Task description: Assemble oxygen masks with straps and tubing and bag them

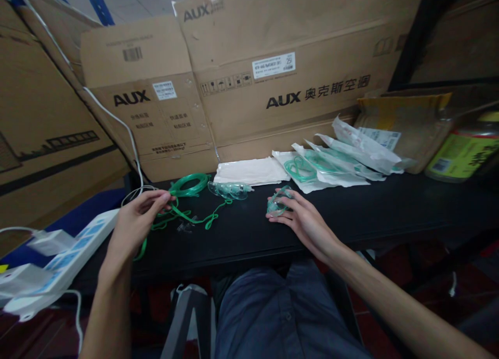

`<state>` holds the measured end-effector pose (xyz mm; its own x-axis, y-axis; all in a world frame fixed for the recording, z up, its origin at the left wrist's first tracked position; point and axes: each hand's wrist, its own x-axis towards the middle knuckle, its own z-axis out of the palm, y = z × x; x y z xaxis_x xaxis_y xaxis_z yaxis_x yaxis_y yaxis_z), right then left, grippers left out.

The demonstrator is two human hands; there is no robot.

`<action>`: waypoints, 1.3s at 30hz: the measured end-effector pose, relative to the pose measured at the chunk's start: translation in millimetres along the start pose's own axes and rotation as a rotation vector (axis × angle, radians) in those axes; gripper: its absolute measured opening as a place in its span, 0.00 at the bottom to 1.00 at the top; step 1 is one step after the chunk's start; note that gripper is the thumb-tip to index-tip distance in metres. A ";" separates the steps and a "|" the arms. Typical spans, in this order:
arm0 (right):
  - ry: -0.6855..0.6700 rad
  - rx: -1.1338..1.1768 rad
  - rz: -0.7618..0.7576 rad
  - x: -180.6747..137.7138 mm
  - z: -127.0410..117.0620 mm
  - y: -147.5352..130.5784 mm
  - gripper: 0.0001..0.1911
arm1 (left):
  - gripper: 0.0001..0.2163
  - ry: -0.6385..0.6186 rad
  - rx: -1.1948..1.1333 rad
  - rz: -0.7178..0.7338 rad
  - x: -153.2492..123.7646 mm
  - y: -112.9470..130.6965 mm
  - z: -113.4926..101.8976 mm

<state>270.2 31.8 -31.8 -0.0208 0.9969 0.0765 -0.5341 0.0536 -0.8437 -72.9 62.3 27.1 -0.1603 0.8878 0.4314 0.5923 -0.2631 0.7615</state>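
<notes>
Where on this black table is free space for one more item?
The widest bare patch of black table lies right of the right hand, in front of the white plastic packets. A narrower strip runs along the front edge between both hands. It is crowded around the left hand, among the thin green tubing and coiled green hose.
</notes>
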 end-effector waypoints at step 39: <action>-0.360 -0.432 -0.014 1.4 -3.6 7.3 0.14 | 0.14 -0.386 0.366 0.274 -22.4 27.3 60.0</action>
<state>269.3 33.7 -39.8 -0.3441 0.9169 0.2024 -0.1438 0.1615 -0.9763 -5.7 58.0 9.3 0.2945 0.8970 0.3297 0.8159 -0.4157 0.4020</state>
